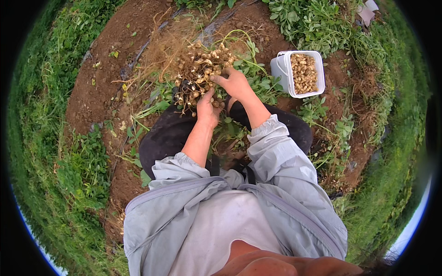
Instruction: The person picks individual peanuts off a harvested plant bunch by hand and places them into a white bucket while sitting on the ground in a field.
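Note:
A bunch of uprooted peanut plants (pixel 198 70), pods and thin roots uppermost, is held above the ground in front of my bent knees. My left hand (pixel 209 111) grips its near side, the thumb pointing up among the pods. At the right side of the bunch, my right hand (pixel 234 84) has its thumb and fingers closed on pods; some fingertips are hidden behind them. Soil and dark scraps cling to the roots. To the right, a white plastic bucket (pixel 281 70) leans towards me, holding many loose peanut pods (pixel 304 74).
Leafy peanut plants (pixel 312 20) lie in a heap beyond the bucket. Strips of plastic film (pixel 212 29) show in the brown soil (pixel 96 82). Green plants (pixel 83 165) border the left side. A pale scrap (pixel 366 13) lies at the upper right.

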A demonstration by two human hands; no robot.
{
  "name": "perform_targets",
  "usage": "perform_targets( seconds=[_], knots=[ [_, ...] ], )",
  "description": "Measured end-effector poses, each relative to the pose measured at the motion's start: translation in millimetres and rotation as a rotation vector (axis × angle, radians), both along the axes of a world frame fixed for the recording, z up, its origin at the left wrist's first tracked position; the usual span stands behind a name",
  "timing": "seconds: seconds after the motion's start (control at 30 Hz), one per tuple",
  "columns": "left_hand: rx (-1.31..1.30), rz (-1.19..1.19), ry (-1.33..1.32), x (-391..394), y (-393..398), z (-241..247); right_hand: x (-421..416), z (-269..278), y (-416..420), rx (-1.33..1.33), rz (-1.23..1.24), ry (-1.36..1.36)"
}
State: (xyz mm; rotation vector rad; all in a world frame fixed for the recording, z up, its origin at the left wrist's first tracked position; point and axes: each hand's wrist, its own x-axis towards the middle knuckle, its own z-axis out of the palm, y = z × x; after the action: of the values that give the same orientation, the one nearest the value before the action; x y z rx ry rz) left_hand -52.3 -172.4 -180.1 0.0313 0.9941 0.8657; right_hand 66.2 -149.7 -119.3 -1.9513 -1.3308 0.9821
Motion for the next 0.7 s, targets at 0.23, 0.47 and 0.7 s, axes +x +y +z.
perform_targets(
  seconds=[0.23, 0.47, 0.7],
  knots=[
    [0.128, -0.068, -0.169, -4.3, -1.3, 11.2, 7.3, -10.7, 2.9, -0.130, 0.040, 0.145],
    [0.143, -0.064, -0.131, -8.3, -2.9, 17.2, -11.4, -4.9, 4.2, -0.081, 0.051, 0.227],
    [0.127, -0.021, -0.133, -5.3, 3.9, 25.8, -1.5, 15.4, -4.8, -0.103, 0.108, 0.419]
  ],
)
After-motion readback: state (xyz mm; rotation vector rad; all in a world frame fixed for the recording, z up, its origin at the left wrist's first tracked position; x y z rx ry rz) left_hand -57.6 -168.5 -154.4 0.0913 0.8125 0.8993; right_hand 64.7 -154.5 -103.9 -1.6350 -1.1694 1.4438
